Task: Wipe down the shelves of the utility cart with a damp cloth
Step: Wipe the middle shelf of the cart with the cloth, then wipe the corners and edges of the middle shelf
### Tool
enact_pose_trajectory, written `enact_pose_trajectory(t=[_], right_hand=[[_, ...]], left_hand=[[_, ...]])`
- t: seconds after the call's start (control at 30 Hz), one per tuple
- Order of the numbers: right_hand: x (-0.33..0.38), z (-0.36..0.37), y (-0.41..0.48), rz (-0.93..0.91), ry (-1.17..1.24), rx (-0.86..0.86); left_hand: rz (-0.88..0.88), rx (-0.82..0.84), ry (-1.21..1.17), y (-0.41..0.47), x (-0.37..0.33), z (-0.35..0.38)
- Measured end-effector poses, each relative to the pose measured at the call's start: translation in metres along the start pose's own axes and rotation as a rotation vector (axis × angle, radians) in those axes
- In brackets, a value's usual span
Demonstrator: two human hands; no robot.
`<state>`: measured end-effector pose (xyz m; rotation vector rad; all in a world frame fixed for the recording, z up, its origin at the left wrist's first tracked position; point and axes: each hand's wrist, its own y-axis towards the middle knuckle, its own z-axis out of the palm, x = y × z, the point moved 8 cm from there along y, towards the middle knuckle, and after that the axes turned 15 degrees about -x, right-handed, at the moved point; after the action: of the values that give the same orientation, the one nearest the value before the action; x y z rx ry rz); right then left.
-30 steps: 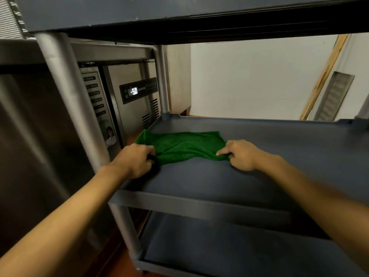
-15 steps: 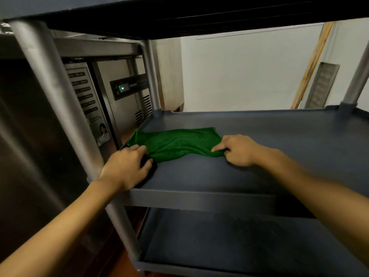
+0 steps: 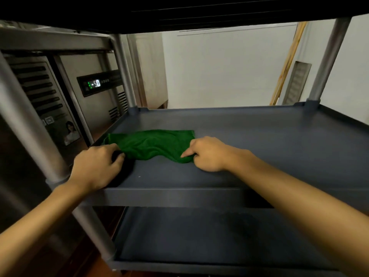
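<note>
On the middle shelf (image 3: 259, 148) at its 9 o'clock end, green cloth (image 3: 153, 144) barely shifted since a second ago, left hand (image 3: 97, 166) and right hand (image 3: 209, 154) pinching opposite near corners, spreading before wiping.

Middle shelf (image 3: 249, 140), dk grey: we see green cloth (image 3: 151, 144) lying rumpled at left end. Left hand (image 3: 97, 166) pinches its near-left corner, right hand (image 3: 209, 154) its near-right corner. Lower shelf (image 3: 199, 236) below; steel fridge unit (image 3: 95, 92) w/ lit display beside cart
</note>
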<state>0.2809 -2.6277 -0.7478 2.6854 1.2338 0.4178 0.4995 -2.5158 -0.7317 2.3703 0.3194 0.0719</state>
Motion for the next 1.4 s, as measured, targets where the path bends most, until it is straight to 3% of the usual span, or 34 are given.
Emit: enact_pose_trajectory(t=[0.4, 0.73, 1.4], right_hand=[[-0.039, -0.012, -0.033, -0.049, 0.194, -0.024], [-0.114, -0.046, -0.076, 0.001, 0.168, -0.081], [-0.297, -0.122, -0.197, 0.466, 0.006, -0.294]], left_hand=[[0.029, 0.024, 0.04, -0.011, -0.083, -0.005], [0.138, 0.007, -0.054, -0.008, -0.187, -0.004], [0.459, 0.028, -0.288, -0.009, -0.432, 0.011]])
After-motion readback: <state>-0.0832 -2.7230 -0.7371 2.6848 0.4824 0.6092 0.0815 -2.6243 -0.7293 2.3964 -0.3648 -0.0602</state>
